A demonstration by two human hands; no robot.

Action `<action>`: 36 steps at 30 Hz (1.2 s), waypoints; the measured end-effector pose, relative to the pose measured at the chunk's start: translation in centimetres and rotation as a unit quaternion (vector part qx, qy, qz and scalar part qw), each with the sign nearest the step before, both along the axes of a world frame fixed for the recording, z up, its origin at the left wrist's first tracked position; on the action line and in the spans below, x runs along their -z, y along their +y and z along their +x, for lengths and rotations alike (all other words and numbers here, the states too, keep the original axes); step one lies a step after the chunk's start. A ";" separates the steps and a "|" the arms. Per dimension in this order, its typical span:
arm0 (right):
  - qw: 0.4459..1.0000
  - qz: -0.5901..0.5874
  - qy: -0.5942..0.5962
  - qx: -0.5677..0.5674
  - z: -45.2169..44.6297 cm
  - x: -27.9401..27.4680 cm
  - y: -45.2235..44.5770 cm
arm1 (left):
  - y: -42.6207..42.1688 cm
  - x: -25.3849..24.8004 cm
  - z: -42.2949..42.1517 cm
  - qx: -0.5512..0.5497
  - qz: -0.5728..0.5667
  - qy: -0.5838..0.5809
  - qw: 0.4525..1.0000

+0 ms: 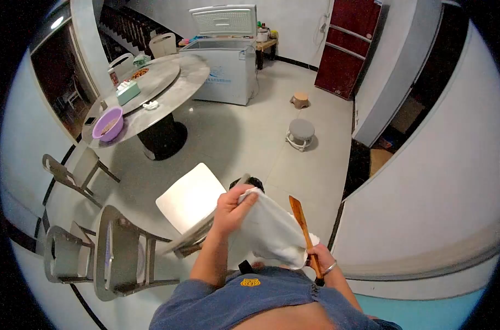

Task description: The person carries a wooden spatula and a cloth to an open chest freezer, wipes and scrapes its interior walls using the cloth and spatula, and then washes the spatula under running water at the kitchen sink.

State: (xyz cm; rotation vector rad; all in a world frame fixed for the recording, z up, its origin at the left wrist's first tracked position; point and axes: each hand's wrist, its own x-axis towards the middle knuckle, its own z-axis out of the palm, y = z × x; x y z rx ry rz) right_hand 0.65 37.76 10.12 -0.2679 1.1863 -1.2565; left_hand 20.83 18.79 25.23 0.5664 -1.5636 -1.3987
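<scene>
A white cloth is stretched in front of my body. My left hand pinches its upper left corner between thumb and fingers. On the other side, my right hand, with a bracelet at the wrist, is closed round a wooden spatula whose flat blade points up and away. The cloth's lower right part bunches against that hand; how the fingers hold it is partly hidden. Just beyond my left hand stands a chair with a white seat, and a dark object shows behind the cloth.
A round table at the back left bears a purple basin and a tissue box. Several chairs line the left. A chest freezer has its lid up. Two low stools are on the floor, right of centre.
</scene>
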 end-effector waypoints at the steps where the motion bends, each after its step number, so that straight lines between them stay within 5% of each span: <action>1: 1.000 0.003 -0.002 -0.002 -0.9 -0.4 -1.2 | -1.3 -0.2 -1.8 0.017 -0.025 -0.012 0.999; 7: 0.999 -0.017 0.025 -0.037 -9.9 0.9 -11.1 | -10.1 -0.8 -11.1 -0.045 -0.080 -0.113 0.989; 9: 0.995 -0.003 0.064 -0.070 -13.8 0.4 -14.9 | -12.9 -0.7 -14.1 -0.061 0.035 -0.051 0.996; 11: 0.978 0.057 0.087 -0.181 -18.2 -1.0 -19.3 | -16.7 -0.8 -17.2 -0.083 0.035 0.017 0.996; 13: 0.961 0.084 0.096 -0.247 -21.7 -1.3 -23.1 | -20.5 -1.5 -19.1 -0.093 0.128 0.200 0.967; 15: 0.946 0.073 0.112 -0.294 -24.9 -2.4 -26.1 | -24.3 -2.2 -21.0 -0.142 0.115 0.212 0.960; 17: 0.951 0.072 0.095 -0.286 -27.8 -1.5 -29.0 | -28.4 -1.7 -22.0 -0.164 0.109 0.170 0.966; 20: 0.886 0.044 0.374 -0.272 -31.3 1.6 -33.4 | -33.5 -1.3 -23.2 -0.262 -0.022 -0.050 0.963; 24: 0.881 0.043 0.330 -0.336 -33.0 -4.7 -40.2 | -39.7 -1.0 -24.7 -0.321 -0.073 -0.179 0.927; 27: 0.858 -0.019 0.317 -0.403 -33.8 -6.6 -46.0 | -46.0 1.6 -25.8 -0.302 -0.029 -0.216 0.928; 29: 0.828 -0.126 0.331 -0.435 -33.5 -7.6 -50.4 | -49.4 3.7 -27.9 -0.263 -0.149 -0.323 0.897; 33: 0.821 -0.139 0.340 -0.438 -33.2 -8.6 -59.8 | -51.5 3.6 -35.2 0.062 -0.221 -0.435 0.871; 35: 0.864 -0.115 0.272 -0.409 -33.6 -7.2 -64.2 | -51.9 2.7 -38.1 0.137 -0.272 -0.533 0.790; 36: 0.861 -0.089 0.263 -0.425 -34.3 -6.7 -66.3 | -52.4 2.6 -38.6 0.136 -0.266 -0.533 0.792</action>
